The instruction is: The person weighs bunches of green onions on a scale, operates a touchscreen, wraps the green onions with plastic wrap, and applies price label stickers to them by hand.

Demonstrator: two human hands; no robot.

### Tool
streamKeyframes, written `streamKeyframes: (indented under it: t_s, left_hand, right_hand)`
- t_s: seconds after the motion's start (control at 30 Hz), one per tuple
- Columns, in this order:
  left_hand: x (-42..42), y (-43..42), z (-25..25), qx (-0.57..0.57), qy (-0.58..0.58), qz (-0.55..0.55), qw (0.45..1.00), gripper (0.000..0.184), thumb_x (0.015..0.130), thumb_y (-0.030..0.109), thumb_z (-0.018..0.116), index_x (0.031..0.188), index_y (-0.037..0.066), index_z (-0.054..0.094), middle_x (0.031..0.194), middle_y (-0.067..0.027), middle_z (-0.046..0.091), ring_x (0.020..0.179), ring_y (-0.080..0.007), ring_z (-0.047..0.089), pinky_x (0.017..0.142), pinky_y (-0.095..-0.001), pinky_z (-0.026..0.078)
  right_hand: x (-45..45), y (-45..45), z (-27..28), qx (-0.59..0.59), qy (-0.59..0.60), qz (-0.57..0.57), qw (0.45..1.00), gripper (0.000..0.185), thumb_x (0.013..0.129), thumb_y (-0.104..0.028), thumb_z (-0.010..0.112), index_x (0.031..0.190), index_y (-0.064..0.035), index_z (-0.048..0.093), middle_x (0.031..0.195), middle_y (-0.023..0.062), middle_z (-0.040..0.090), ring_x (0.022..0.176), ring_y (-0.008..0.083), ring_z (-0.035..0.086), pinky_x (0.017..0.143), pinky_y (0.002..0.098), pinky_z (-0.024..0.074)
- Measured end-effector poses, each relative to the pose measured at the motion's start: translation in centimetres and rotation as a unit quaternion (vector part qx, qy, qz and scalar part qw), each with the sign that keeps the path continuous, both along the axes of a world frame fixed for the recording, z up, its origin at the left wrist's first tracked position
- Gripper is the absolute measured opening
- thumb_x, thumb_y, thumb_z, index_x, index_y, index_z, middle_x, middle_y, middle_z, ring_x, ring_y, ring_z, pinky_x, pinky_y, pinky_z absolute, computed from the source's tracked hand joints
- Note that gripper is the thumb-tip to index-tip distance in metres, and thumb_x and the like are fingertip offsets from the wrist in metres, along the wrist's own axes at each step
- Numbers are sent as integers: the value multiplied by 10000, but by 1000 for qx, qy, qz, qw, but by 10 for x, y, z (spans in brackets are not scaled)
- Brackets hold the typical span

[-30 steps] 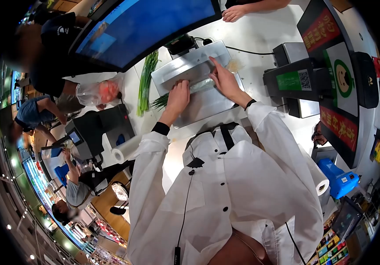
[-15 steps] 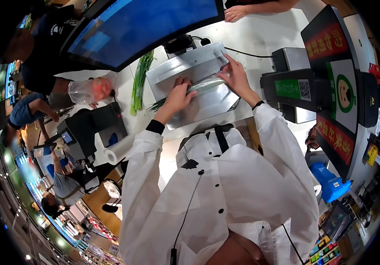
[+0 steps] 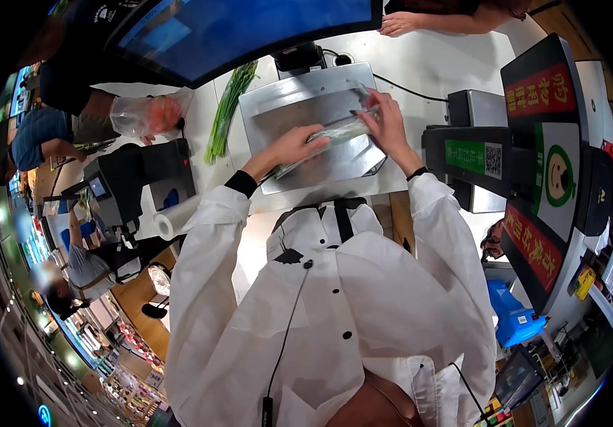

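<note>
Left hand [image 3: 296, 146] turned flatter across the wrapped bundle [image 3: 345, 133]

Head view: since the earlier frame, the leafy tips beyond the left wrist have gone from sight. The bundle lies slantwise over the metal plate [image 3: 269, 114] on the worktop [image 3: 427, 85]; whether it touches the plate I cannot tell. Left fingers curl around its middle, while the right hand [image 3: 389, 122] pinches plastic near the far end. Handling it well probably means keeping the film taut and the grip light, so stalks don't bruise.

Count: two hands working, one wrapped bundle, one plate, one loose bunch of green stalks [image 3: 230, 114] beside it; individual stalks are too fine to number.
</note>
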State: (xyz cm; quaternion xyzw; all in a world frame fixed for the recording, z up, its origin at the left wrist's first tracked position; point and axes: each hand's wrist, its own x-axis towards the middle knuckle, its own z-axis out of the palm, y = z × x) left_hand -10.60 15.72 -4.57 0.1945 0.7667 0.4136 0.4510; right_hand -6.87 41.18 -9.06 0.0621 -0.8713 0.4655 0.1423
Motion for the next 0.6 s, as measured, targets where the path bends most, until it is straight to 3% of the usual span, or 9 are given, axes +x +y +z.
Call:
streamKeyframes:
  t_s: [0.03, 0.1, 0.17, 0.2, 0.27, 0.3, 0.43, 0.53, 0.6]
  left_hand:
    - [1, -2, -3, 1, 0, 3, 1000, 386, 982, 383, 546, 993, 6, 626, 786, -131, 637, 700, -246, 609, 690, -363, 482]
    - [3, -7, -10, 56, 103, -8, 993, 325, 1012, 310, 522, 1022, -2, 613, 741, -52, 581, 665, -121, 504, 631, -294, 433]
    - [9, -10, 2, 67, 95, 14, 993, 317, 1013, 301, 519, 1038, 3, 623, 733, -53, 574, 646, -121, 485, 617, -294, 428]
    - [11, -10, 8, 77, 86, 29, 993, 310, 1014, 292, 516, 1055, 8, 633, 726, -54, 566, 626, -120, 466, 604, -293, 422]
    - [13, -15, 16, 64, 108, 17, 992, 300, 1013, 280, 514, 1075, 13, 637, 714, -57, 562, 617, -121, 457, 595, -297, 416]
    - [13, -17, 21, 50, 130, 0, 990, 293, 1012, 267, 512, 1094, 18, 642, 701, -60, 559, 608, -122, 448, 586, -301, 409]
    - [23, -22, 41, 43, 128, -2, 991, 274, 1009, 249, 510, 1105, 25, 636, 672, -79, 549, 596, -136, 443, 570, -320, 392]
    - [29, -27, 48, 53, 163, -9, 985, 259, 1005, 256, 515, 1114, 52, 633, 649, -98, 528, 578, -164, 426, 560, -328, 379]
    - [32, -27, 57, 10, 186, -32, 982, 259, 996, 280, 526, 1129, 81, 627, 684, -144, 563, 572, -249, 476, 568, -365, 398]
  right_hand:
    - [0, -2, 9, 1, 54, -16, 998, 496, 784, -115, 772, 1231, -80, 559, 999, 98, 631, 926, 274, 595, 838, 373, 469]
    - [4, -8, 37, 3, 109, -24, 994, 430, 788, -82, 763, 1176, -67, 578, 1052, 107, 635, 994, 279, 598, 874, 368, 463]
    - [18, -15, 77, -53, 111, 84, 989, 258, 799, -64, 736, 1015, -43, 597, 1180, 122, 621, 1098, 308, 582, 945, 377, 440]
    - [22, -20, 88, -52, 111, 88, 989, 258, 799, -64, 736, 1015, -43, 597, 1180, 122, 621, 1098, 308, 582, 945, 377, 440]
    - [28, -26, 103, -88, 8, 171, 981, 180, 807, -69, 723, 917, -28, 586, 1252, 116, 611, 1154, 315, 569, 984, 379, 424]
    - [29, -28, 95, -112, -29, 193, 974, 177, 832, -134, 724, 915, -45, 594, 1257, 108, 611, 1150, 327, 561, 981, 382, 431]
    - [32, -38, 83, -104, -82, 218, 967, 182, 829, -105, 728, 918, -26, 591, 1273, 107, 616, 1162, 267, 580, 965, 357, 447]
    - [34, -46, 83, -114, -97, 211, 966, 209, 837, -162, 734, 928, -29, 600, 1174, 102, 665, 1044, 301, 635, 883, 367, 499]
    - [35, -49, 87, -122, -143, 193, 963, 215, 833, -167, 741, 924, -16, 619, 1049, 111, 697, 934, 295, 668, 812, 351, 519]
